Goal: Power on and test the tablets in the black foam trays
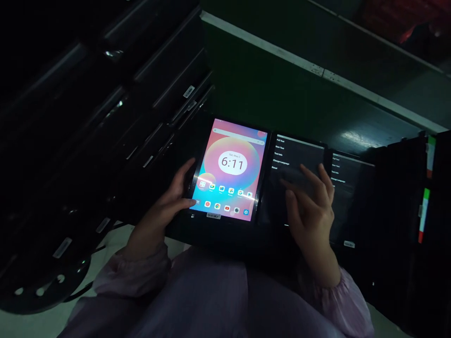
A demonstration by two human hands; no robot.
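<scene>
A tablet (233, 170) with a bright home screen and a clock reading 6:11 is in front of me. My left hand (169, 199) grips its lower left edge, the thumb on the front rim and the fingers along the side. To its right lies a second tablet (299, 145) with a dark screen and a short text menu. Over that screen hovers my right hand (312, 202), fingers apart and bent, holding nothing; whether a fingertip touches the glass I cannot tell. A third tablet (352, 202) shows a similar menu beyond that hand.
Dark, slab-like devices with white labels (189, 91) are stacked on the left. At the right edge stand more dark items with green, white and red strips (423, 216). A pale strip (268, 44) crosses the dark green surface behind. Something red (405, 23) shows at top right.
</scene>
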